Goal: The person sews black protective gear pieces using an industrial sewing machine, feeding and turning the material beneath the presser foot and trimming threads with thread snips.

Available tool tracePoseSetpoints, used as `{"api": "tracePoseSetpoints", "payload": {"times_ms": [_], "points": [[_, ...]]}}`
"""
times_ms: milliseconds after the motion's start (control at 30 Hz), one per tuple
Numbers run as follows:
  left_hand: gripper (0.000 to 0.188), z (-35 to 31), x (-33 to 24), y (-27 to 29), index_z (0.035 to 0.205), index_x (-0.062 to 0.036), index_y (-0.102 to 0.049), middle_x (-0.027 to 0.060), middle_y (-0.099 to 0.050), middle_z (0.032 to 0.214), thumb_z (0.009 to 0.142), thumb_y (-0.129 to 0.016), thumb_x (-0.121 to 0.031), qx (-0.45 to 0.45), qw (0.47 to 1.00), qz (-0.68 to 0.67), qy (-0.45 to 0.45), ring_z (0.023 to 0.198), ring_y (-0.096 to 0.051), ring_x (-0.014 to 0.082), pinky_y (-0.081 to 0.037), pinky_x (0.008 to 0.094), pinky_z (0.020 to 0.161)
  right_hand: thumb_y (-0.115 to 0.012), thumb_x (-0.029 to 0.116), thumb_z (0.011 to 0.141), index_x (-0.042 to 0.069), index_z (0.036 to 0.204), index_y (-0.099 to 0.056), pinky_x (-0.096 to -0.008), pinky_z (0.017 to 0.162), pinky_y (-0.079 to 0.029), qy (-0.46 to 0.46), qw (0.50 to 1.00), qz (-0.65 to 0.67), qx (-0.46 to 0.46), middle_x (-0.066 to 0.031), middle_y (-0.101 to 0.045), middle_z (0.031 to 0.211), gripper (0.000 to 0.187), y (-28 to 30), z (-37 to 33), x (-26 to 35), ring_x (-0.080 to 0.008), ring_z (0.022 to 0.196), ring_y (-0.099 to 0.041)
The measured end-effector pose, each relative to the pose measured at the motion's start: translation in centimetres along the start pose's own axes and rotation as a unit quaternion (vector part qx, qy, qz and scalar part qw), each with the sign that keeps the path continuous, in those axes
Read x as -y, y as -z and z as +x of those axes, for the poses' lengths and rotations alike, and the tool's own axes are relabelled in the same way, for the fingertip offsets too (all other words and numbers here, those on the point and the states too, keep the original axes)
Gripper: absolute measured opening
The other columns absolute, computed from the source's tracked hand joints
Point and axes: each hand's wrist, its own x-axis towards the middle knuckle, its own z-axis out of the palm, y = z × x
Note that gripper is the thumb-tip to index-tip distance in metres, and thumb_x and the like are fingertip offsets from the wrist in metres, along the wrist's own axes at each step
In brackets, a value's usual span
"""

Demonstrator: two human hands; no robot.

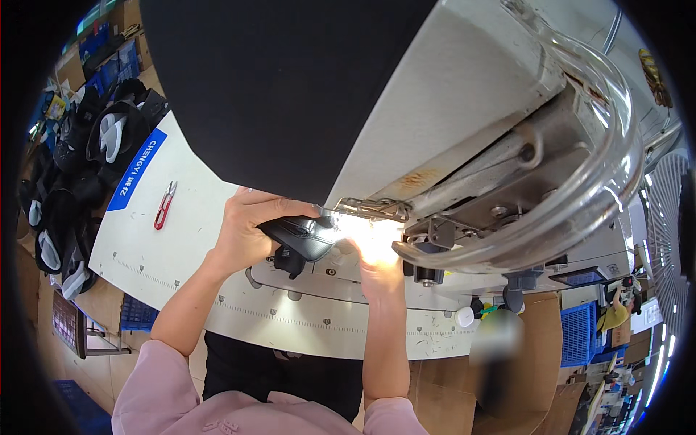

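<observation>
Black piece point(308, 246) is being worked right up at the machine point(449, 109), held just above the bench point(192, 232), its glossy near edge turned toward the wearer and its far end lost in a blaze of light. On the left side it is clamped by the left hand point(250, 221), whose fingers are laid along its upper edge and pointed at the glare. A small dark flap is seen hanging beneath, close to the wrist.

Across to the right hand point(378, 257), brought in from below and placed under the lamp's white spot! Its fingers are washed out by the light, so whether they are pressed together or spread cannot be told. Over it a clear tube point(616, 163) is curved, fixed to the machine's pale flank.

Out on the bench, well apart from the left hand, red snips point(164, 206) are laid, blades pointed away from the wearer, with a blue label point(138, 170) stuck along the edge beyond. Ruler marks are printed down the near side. At far left, black shoes point(65, 181) are heaped, pale linings shown. To the right, a cardboard box point(540, 355) is set below the bench, a blue crate point(578, 333) just beside it.
</observation>
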Motion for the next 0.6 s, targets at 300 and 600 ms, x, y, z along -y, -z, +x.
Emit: {"api": "tracePoseSetpoints", "payload": {"times_ms": [300, 600], "points": [[0.038, 0.0, 2.2, -0.4, 0.087, -0.0021, -0.075, 0.0106, -0.073, 0.081, 0.053, -0.066, 0.014, 0.020, 0.999, 0.012, 0.029, 0.072, -0.070, 0.0202, -0.053, 0.0243, 0.068, -0.068, 0.002, 0.084, 0.002, 0.109, -0.060, -0.0282, 0.086, -0.048, -0.044, 0.998, 0.045, -0.009, -0.0050, -0.060, 0.104, 0.025, 0.2, 0.1, 0.2, -0.0136, 0.096, -0.057], [0.043, -0.6, 1.4, -0.9, 0.087, -0.0044, -0.075, 0.0086, -0.071, 0.086, 0.049, -0.066, 0.013, -0.049, 0.996, 0.070, -0.001, 0.082, -0.067, 0.0242, -0.050, 0.0299, 0.074, -0.066, 0.001, 0.083, 0.002, 0.101, -0.064, -0.0279, 0.077, -0.050, -0.029, 0.997, 0.069, 0.013, -0.0034, -0.063, 0.095, 0.018, 0.4, 0.9, 0.2, -0.0130, 0.087, -0.058]]}}
